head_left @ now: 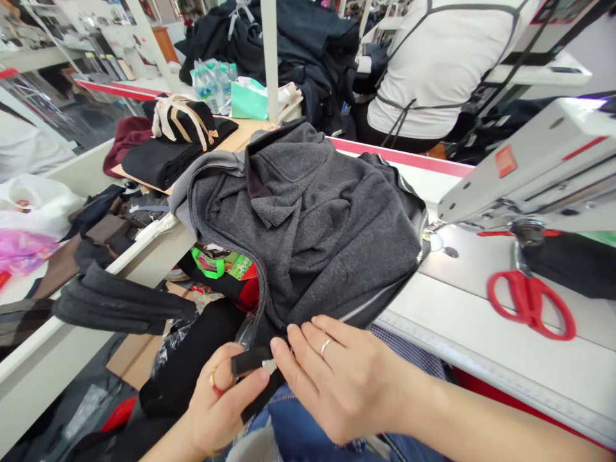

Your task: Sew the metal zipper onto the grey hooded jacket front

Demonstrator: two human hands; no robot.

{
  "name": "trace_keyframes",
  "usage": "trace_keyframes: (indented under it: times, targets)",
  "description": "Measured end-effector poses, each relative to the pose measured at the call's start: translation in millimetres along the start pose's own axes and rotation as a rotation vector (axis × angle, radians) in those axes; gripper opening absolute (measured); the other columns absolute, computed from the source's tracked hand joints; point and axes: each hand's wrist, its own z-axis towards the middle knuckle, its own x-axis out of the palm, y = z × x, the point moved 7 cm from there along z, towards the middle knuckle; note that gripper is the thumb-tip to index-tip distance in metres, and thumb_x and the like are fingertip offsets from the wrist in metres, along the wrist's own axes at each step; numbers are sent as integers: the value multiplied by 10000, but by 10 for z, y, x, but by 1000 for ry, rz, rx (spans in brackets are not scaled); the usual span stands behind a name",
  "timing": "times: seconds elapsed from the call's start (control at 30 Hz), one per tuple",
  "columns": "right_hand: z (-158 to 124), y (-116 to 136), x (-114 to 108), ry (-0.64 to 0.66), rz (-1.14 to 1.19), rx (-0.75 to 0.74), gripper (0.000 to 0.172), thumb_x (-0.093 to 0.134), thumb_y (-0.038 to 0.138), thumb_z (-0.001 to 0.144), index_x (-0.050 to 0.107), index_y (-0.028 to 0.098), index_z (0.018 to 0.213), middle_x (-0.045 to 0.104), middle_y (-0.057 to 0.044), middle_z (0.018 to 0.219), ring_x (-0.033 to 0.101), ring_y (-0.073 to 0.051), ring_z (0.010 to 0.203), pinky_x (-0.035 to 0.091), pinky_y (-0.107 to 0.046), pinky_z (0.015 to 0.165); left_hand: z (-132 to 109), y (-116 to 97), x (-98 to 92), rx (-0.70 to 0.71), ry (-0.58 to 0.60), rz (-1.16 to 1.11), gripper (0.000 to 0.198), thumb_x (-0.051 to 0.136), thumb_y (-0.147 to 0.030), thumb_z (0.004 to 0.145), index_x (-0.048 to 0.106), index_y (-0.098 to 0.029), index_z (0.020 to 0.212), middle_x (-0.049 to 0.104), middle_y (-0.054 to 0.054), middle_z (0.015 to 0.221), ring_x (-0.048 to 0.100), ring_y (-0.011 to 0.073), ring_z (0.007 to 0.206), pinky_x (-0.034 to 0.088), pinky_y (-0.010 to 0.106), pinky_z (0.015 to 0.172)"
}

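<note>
Strip end meeting the hem
My left hand pinches the black strip between thumb and forefinger; my right hand, fingers flat together, presses the grey jacket hem over my lap. I'd keep edges flush, strip untwisted.

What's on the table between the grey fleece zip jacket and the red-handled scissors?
Head view: mostly bare white sewing table between the grey fleece zip jacket and the red-handled scissors; only a small round metal disc near the jacket's edge.
</note>
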Motion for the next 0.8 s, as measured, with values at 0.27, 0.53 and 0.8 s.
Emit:
trace_keyframes:
  times: [0.27, 0.53, 0.8]
  targets:
    - [-119, -347, 9, -21, 123, 100, 168, 418, 161, 850, 559, 182, 759, 645, -45, 874, 543, -100, 568, 429, -236, 558, -104, 203, -60, -88, -131, 15, 136, 620, -101, 701, 601, -201, 791, 627, 14, 806, 598, 118, 684, 474, 199, 577]
    - [-152, -443, 79, 219, 475, 290, 209, 456, 310, 853, 595, 155, 860, 610, -44, 1017, 563, -139, 838, 428, -275, 773, -27, 143, -111, -78, -207, -34, 105, 624, -115, 704, 604, -200, 763, 621, -2, 746, 586, 121, 658, 457, 212, 544]
    - [-175, -393, 46, -10, 472, 338, 158, 448, 222, 884, 575, 159, 812, 645, -14, 880, 585, -116, 778, 381, -339, 887, 55, -78, -105, 14, -182, -64, 149, 583, -58, 736, 550, -184, 809, 518, -6, 672, 527, 118, 671, 432, 215, 544]
